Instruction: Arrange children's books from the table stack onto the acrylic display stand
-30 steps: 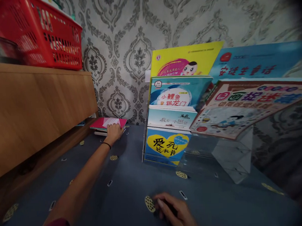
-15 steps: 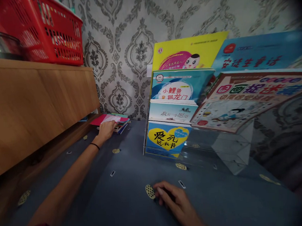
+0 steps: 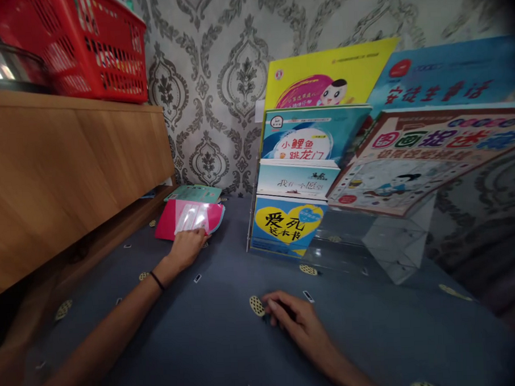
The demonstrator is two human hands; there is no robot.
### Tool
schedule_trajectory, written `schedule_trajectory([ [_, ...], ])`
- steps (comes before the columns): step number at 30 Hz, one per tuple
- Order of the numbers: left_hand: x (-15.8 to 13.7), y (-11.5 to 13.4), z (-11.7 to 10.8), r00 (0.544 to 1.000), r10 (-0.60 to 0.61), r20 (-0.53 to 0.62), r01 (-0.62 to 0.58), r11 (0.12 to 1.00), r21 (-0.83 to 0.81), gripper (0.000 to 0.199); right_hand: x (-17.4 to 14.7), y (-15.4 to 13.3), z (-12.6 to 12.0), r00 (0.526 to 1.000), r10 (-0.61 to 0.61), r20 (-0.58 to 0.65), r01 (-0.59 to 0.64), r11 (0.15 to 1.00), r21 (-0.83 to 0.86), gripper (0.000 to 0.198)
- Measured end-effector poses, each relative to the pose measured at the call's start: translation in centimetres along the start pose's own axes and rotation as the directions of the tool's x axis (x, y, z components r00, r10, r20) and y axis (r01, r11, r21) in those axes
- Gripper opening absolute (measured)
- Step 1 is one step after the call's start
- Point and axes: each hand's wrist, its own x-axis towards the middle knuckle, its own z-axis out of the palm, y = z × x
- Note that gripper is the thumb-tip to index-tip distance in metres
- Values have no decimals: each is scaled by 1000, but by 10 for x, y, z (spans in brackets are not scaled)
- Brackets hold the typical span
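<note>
My left hand [image 3: 187, 248] grips the near edge of a pink book [image 3: 167, 219] with a glossy cover, its fingers closed on it. Behind this book lies a green book [image 3: 202, 193], close to the wall. My right hand [image 3: 295, 319] rests low on the dark blue patterned cloth [image 3: 229, 331], its fingers loosely curled and a little apart, holding nothing that I can see. Farther back stands a clear book rack [image 3: 328, 252]. A blue book with a yellow heart [image 3: 284, 229] sits in its lowest front tier.
Higher tiers hold a yellow book [image 3: 320, 71], a teal book [image 3: 300, 137], a blue book [image 3: 440, 85] and a brown-bordered book [image 3: 393, 170]. At left, a wooden cabinet [image 3: 77, 167] carries a red basket [image 3: 107, 63] and a metal pot [image 3: 8, 67]. Patterned wallpaper [image 3: 219, 103] rises behind.
My left hand has drawn the pink book off the pile towards me, uncovering the green book. My right hand stays at nearly the same spot on the cloth. The view has shifted slightly.
</note>
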Motion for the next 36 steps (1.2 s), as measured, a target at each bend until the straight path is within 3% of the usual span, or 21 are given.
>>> schedule_trajectory([
  [10, -61, 37, 3, 984, 172, 54, -172, 985, -19, 37, -1, -5, 0, 1000, -17, 11, 17, 1000, -20, 49],
  [16, -99, 58, 7, 918, 395, -37, -396, 917, -33, 54, -1, -11, 4, 991, -133, -10, 131, 982, -133, 36],
  [22, -83, 23, 18, 909, 406, -92, -416, 893, -174, 39, 26, -27, 20, 936, -351, 36, 349, 908, -232, 25],
  [26, -60, -9, 37, 939, 342, -31, -336, 896, -290, 44, 61, -33, 43, 907, -405, 115, 421, 866, -271, 24],
  [31, -44, -29, 51, 968, 249, 35, -224, 916, -332, 55, 105, -21, 66, 918, -330, 221, 396, 793, -463, 36],
  [36, -40, -35, 54, 976, 198, 96, -155, 928, -339, 66, 120, -1, 71, 933, -265, 244, 360, 707, -608, 44],
])
